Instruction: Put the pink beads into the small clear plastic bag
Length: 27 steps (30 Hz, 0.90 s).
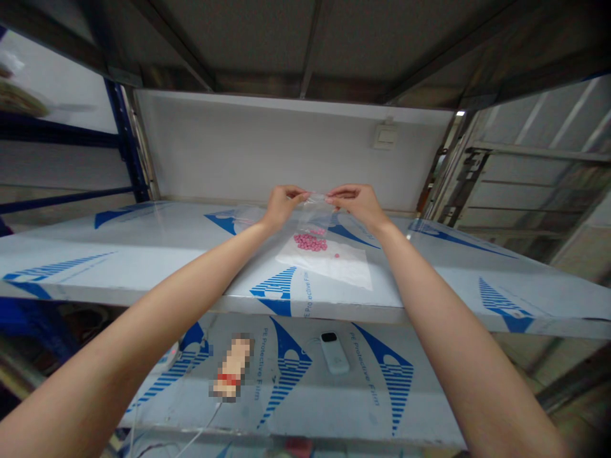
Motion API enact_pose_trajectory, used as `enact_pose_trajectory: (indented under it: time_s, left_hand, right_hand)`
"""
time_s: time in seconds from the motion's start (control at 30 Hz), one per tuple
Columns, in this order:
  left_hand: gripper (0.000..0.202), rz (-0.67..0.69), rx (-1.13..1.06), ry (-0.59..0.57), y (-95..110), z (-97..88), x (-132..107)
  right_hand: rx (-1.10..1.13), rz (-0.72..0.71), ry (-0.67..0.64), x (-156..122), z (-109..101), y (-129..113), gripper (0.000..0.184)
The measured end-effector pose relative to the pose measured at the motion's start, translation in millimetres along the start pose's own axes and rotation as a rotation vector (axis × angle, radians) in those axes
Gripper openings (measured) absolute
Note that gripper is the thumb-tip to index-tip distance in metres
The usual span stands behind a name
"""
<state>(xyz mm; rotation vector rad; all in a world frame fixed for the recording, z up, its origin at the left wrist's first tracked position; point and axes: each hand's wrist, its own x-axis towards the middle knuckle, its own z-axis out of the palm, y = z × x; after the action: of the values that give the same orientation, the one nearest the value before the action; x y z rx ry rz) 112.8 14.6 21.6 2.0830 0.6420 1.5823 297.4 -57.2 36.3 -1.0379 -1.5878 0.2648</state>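
My left hand and my right hand pinch the top edge of a clear plastic bag between fingers and thumbs, close together above the far part of a metal shelf. The bag's lower part lies flat on the shelf, covered with blue-printed protective film. Inside it, a cluster of small pink beads or tablets sits in a heap, and a single pink one lies apart to the right. Another clear plastic sheet or bag lies on the shelf left of my left hand.
A lower shelf holds a white handheld device and a pixelated object with a red band. White cables run at its front. Blue rack uprights stand left, and a wall switch plate is behind.
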Motion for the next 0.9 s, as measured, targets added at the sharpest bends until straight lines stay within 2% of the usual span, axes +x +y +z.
enact_pose_trajectory:
  time_s: [0.23,0.4,0.6,0.7,0.9]
  left_hand:
    - [0.013,0.072,0.156,0.018,6.2,1.7,-3.7]
    - [0.012,0.112,0.189,0.025,10.2,2.9,-5.2]
    - [0.016,0.094,0.070,-0.077,4.6,8.9,-8.0]
    - [0.020,0.101,0.069,-0.084,4.8,9.0,-8.9]
    - [0.014,0.158,0.103,-0.063,17.6,7.5,-9.9]
  right_hand:
    - [0.040,-0.007,0.080,-0.1,-1.5,-0.4,0.047]
    - [0.054,0.025,0.092,-2.1,-3.2,-5.9,0.048]
    - [0.085,0.086,0.068,-4.6,-2.6,-10.2,0.048]
    - [0.051,0.095,0.053,-5.7,0.4,-11.8,0.047]
    - [0.053,0.034,-0.010,-8.0,3.1,-13.4,0.051]
